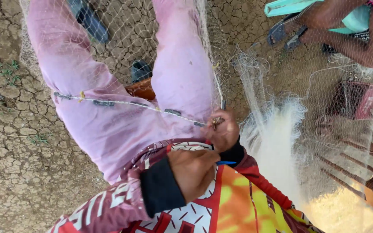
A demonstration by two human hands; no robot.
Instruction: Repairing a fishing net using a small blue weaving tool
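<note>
head view: the person sits over cracked dry ground (18,142), pink trousers (109,125) filling the middle of the frame. a fine white net (277,133) is draped across the lap and bunches in a pale heap to the right of the hands. a weighted line (121,103), strung with small dark sinkers, runs from the left thigh across the trousers to the right hand (224,131).

the right hand is closed in a pinch, fingertips gripping the line and the net's edge where they meet, just above the lap. the left hand (195,170) sits just below it, near or touching, fingers curled tight around a blue tool (226,163) whose tip sticks out towards the right; what kind of tool cannot be told. both wrists show black cuffs under a red, white and yellow patterned shirt (221,207).

a brown sandal (141,88) shows between the knees. at the top right another person's legs (346,30) and sandals rest on the ground, well apart from the hands.
</note>
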